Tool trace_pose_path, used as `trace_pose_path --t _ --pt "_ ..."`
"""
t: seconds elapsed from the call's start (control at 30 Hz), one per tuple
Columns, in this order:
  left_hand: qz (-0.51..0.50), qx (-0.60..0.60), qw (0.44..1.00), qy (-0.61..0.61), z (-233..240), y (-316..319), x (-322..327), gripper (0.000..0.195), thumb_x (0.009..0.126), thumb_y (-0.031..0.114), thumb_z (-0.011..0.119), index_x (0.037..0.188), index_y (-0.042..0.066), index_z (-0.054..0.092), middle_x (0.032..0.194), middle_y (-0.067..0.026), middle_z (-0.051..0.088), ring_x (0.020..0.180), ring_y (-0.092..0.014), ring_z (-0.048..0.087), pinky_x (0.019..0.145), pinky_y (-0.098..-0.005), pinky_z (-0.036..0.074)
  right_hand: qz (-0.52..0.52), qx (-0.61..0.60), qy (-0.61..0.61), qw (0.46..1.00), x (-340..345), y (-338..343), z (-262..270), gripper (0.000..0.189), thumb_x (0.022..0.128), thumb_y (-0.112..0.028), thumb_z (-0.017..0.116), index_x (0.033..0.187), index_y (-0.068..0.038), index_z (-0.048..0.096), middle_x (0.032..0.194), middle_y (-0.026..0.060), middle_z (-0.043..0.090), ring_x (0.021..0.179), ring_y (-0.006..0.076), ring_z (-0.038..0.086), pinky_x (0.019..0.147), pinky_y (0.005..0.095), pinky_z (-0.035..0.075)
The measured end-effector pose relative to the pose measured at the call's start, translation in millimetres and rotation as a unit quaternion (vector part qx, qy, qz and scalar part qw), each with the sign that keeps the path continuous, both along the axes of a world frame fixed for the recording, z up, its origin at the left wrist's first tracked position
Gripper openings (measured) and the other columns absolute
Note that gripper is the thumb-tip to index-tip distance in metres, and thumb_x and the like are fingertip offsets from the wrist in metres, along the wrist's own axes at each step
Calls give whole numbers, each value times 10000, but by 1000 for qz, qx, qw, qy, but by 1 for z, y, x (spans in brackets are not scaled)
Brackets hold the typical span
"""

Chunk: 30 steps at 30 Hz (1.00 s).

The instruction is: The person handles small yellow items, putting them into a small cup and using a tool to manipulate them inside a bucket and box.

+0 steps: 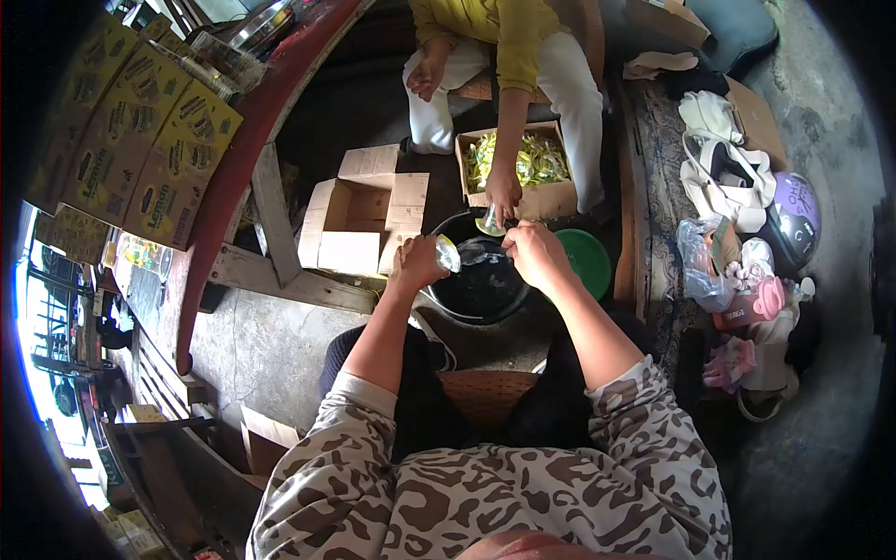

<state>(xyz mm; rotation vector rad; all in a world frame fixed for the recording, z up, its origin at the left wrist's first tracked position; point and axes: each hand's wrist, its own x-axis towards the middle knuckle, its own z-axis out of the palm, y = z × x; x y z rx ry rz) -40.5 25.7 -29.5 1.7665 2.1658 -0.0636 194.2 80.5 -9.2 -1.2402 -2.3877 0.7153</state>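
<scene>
My left hand (414,264) holds a small clear plastic packet (448,255) with yellow-green print over the left rim of a black bucket (483,311). At the bucket's upper right, my right hand (535,252) has its fingers closed around a thin dark item, perhaps a handle, mostly hidden by the fingers. Clear plastic or liquid shows between my hands. Just beyond, a co-worker's hand (502,190) holds another similar packet (488,222) over the bucket's far side. Behind it stands a cardboard box (549,199) full of yellow-green packets.
An open cardboard box (350,250) stands left of the bucket, and a green basin (586,262) right of it. A red-edged table (245,161) carries printed cartons (175,168). Bags (728,182) and a purple helmet (794,210) lie on the right. The co-worker sits opposite.
</scene>
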Motion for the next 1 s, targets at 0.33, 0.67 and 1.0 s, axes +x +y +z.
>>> trace_pose_path --t 0.33,0.67,1.0 --pt "-2 15 1000 -8 -2 1 -2 557 619 352 893 1045 59 685 1070 -153 696 1038 -339 661 889 -454 526 12 -5 -7 1000 0 0 -3 132 782 10 613 840 -35 723 897 158 663 913 326 661 802 430 532" --pt "-15 12 1000 13 -2 1 -1 566 631 332 887 1083 77 661 1107 -130 646 1140 -336 590 987 -466 458 23 4 -28 999 0 -3 -4 94 790 -20 657 849 -46 725 905 150 652 912 334 649 813 436 523" --pt "-15 55 998 -19 -4 -2 1 624 661 413 859 1122 61 630 1064 -179 671 1006 -359 670 855 -468 540 41 12 -21 999 -1 -7 -5 96 804 -22 627 845 -39 713 877 162 642 914 348 641 815 444 516"
